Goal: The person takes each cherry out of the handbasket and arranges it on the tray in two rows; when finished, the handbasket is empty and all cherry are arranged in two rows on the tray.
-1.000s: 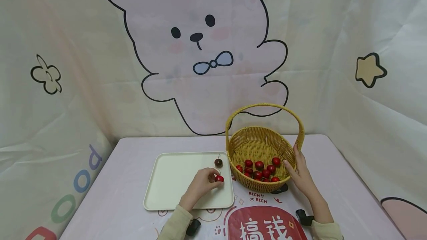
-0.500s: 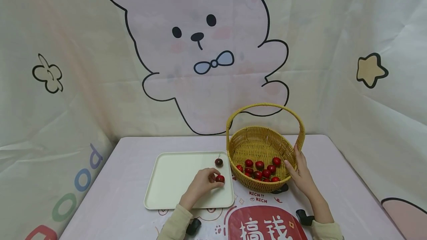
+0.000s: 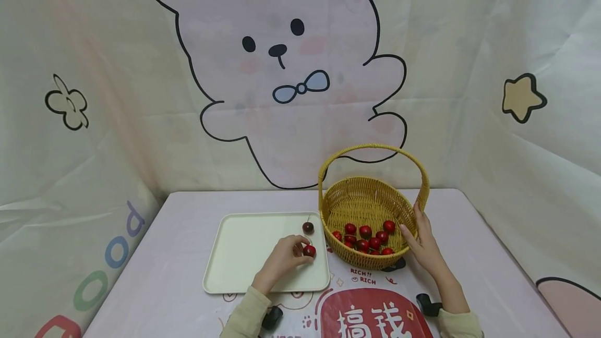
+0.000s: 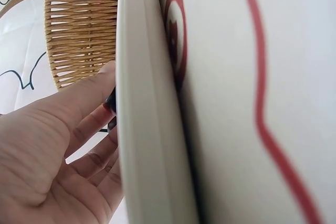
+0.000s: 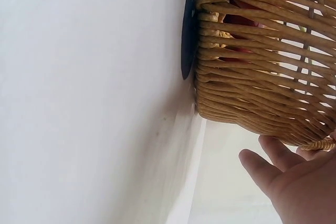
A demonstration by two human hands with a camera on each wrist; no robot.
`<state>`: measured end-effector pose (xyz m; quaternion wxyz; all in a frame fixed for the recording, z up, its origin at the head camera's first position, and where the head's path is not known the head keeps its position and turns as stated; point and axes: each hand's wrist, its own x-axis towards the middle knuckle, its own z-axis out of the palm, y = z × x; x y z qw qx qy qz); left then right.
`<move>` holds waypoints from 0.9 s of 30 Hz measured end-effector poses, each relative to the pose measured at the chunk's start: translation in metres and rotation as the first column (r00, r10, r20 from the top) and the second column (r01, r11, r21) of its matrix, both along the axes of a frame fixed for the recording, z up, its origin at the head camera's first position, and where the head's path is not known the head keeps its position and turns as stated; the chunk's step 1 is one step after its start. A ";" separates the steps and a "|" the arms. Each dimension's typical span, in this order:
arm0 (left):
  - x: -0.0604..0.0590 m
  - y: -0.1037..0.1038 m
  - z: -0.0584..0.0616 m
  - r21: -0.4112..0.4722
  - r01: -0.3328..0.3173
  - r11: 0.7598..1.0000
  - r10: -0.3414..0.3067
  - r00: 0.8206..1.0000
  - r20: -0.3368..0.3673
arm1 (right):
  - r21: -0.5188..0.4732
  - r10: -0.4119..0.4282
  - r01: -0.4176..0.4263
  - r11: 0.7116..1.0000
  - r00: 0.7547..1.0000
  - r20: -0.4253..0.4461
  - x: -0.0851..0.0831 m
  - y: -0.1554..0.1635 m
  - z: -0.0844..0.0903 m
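On the right part of a cream tray (image 3: 249,254), my left hand (image 3: 281,258) pinches a red cherry (image 3: 309,251) between thumb and fingers. A darker cherry (image 3: 307,228) with an upright stem lies just behind it on the tray. Beside the tray's right edge stands a woven yellow basket (image 3: 361,194) with several red cherries (image 3: 365,231) gathered at its near side. My right hand (image 3: 428,248) holds the basket's right rim, thumb over the edge and fingers outside near the handle base. In the left wrist view the tray's side (image 4: 147,108) hides the fingertips.
The basket's tall arched handle (image 3: 373,146) rises above the table. A pale printed cloth (image 3: 497,275) covers the table, with a red printed patch (image 3: 371,317) at the front. Dark wrist straps (image 3: 272,318) sit by both sleeves. A cartoon-printed curtain (image 3: 432,134) hangs behind.
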<state>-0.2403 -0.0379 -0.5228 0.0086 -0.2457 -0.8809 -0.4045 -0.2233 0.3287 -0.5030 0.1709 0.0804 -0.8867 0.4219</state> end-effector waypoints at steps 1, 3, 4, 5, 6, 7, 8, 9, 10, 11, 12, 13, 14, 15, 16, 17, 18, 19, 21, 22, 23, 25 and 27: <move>0.000 0.000 0.000 0.002 0.001 1.000 -0.001 1.000 0.002 | 0.001 -0.001 0.001 1.000 1.000 0.000 0.000 0.000 0.000; 0.000 -0.001 0.000 0.002 0.001 1.000 -0.001 1.000 0.004 | 0.003 0.000 0.000 1.000 1.000 0.000 0.000 0.000 0.001; 0.000 -0.001 0.000 0.000 0.000 1.000 0.000 1.000 0.004 | 0.004 0.000 0.000 1.000 1.000 0.000 0.000 0.000 0.001; -0.001 -0.001 0.000 -0.001 -0.001 1.000 0.001 1.000 0.004 | 0.004 0.000 0.000 1.000 1.000 0.001 0.000 0.000 0.001; -0.001 -0.001 0.000 -0.003 -0.002 1.000 0.002 1.000 0.003 | 0.003 0.000 0.000 1.000 1.000 0.000 -0.001 0.000 0.001; -0.001 -0.001 0.000 -0.004 -0.004 1.000 0.004 1.000 0.004 | 0.003 0.002 -0.002 1.000 1.000 0.000 -0.001 0.000 0.000; -0.001 -0.001 0.000 -0.004 -0.005 1.000 0.005 1.000 0.004 | 0.003 0.003 -0.003 1.000 1.000 0.001 -0.001 0.000 0.000; -0.001 -0.001 0.000 -0.004 -0.006 1.000 0.006 1.000 0.003 | 0.002 0.005 -0.005 1.000 1.000 0.005 -0.002 0.001 0.000; -0.001 -0.001 0.000 -0.004 -0.006 1.000 0.006 1.000 0.003 | 0.001 0.005 -0.005 1.000 1.000 0.006 -0.002 0.001 -0.001; -0.001 -0.001 0.000 -0.003 -0.006 1.000 0.006 1.000 0.004 | 0.001 0.005 -0.005 1.000 1.000 0.007 -0.002 0.001 -0.001; -0.001 -0.001 0.000 -0.003 -0.006 1.000 0.006 1.000 0.004 | 0.002 0.004 -0.004 1.000 1.000 0.006 -0.002 0.001 -0.002; 0.000 -0.002 0.001 -0.002 -0.005 1.000 0.005 1.000 0.004 | 0.002 0.003 -0.003 1.000 1.000 0.008 -0.003 0.002 -0.002; 0.000 -0.002 0.001 -0.002 -0.004 1.000 0.004 1.000 0.001 | 0.002 0.000 0.000 1.000 1.000 0.009 -0.003 0.002 -0.003; 0.000 -0.002 0.001 -0.001 0.000 1.000 0.000 1.000 -0.002 | 0.003 -0.002 0.002 1.000 1.000 0.009 -0.003 0.002 -0.003; 0.000 -0.002 0.001 0.000 0.003 1.000 -0.003 1.000 -0.004 | 0.004 -0.006 0.006 1.000 1.000 0.006 -0.003 0.002 -0.003; 0.000 -0.002 0.001 0.002 0.004 1.000 -0.004 1.000 -0.004 | 0.005 -0.009 0.009 1.000 1.000 0.006 -0.003 0.001 -0.004; 0.000 -0.002 0.001 0.004 0.006 1.000 -0.006 1.000 -0.004 | 0.006 -0.010 0.010 1.000 1.000 0.005 -0.003 0.001 -0.004; 0.000 -0.002 0.001 0.006 0.007 1.000 -0.007 1.000 -0.002 | 0.008 -0.012 0.011 1.000 1.000 0.007 -0.002 0.001 -0.004; 0.000 -0.002 0.001 0.008 0.010 1.000 -0.010 1.000 0.003 | 0.010 -0.013 0.013 1.000 1.000 0.006 -0.002 0.001 -0.005; 0.000 -0.003 0.002 0.006 0.010 1.000 -0.010 1.000 0.007 | 0.011 -0.014 0.014 1.000 1.000 0.005 -0.002 0.001 -0.005; 0.001 -0.003 0.002 0.004 0.008 1.000 -0.008 1.000 0.011 | 0.012 -0.014 0.014 1.000 1.000 0.005 -0.002 0.001 -0.005; 0.001 -0.003 0.004 -0.006 0.007 1.000 -0.007 1.000 0.013 | 0.012 -0.013 0.013 1.000 1.000 0.006 -0.002 0.001 -0.004; 0.002 -0.003 0.007 -0.011 0.007 1.000 -0.007 1.000 0.009 | 0.012 -0.012 0.012 1.000 1.000 0.006 -0.002 0.001 -0.004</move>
